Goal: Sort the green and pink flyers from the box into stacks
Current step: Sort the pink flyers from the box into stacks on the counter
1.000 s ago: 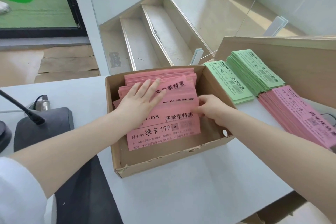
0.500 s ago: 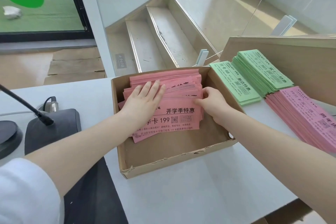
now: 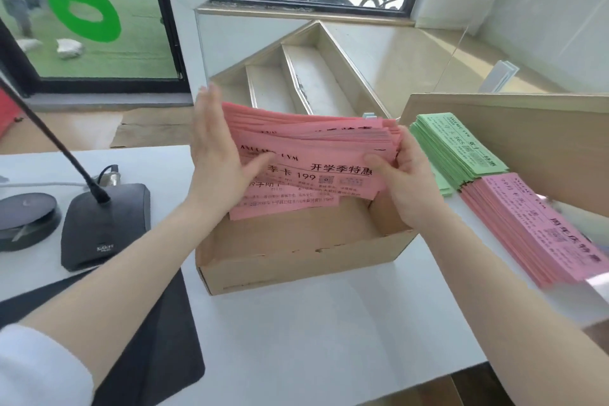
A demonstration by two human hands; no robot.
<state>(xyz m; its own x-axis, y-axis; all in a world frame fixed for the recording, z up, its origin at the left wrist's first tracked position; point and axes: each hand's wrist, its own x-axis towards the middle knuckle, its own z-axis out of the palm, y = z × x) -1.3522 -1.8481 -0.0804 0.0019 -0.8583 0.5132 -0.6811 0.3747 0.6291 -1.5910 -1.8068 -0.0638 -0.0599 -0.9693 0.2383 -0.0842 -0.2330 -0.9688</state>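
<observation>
A thick bundle of pink flyers (image 3: pixel 313 148) is lifted above the open cardboard box (image 3: pixel 296 260) on the white desk. My left hand (image 3: pixel 214 158) presses flat against the bundle's left end, thumb lying on the top sheet. My right hand (image 3: pixel 400 175) grips the bundle's right end, thumb on top and fingers curled underneath. The box floor below looks bare. To the right lie a green flyer stack (image 3: pixel 458 148) and, nearer me, a pink flyer stack (image 3: pixel 534 227).
A black desk microphone base (image 3: pixel 105 224) with a gooseneck stands left of the box, beside a round black disc (image 3: pixel 28 217). A dark mat (image 3: pixel 148 339) lies under my left forearm. A wooden panel (image 3: pixel 527 142) rises behind the sorted stacks.
Both hands have raised the pink bundle out of the box. Earlier the flyers lay inside it, with my left palm on top and my right hand at their right edge.
</observation>
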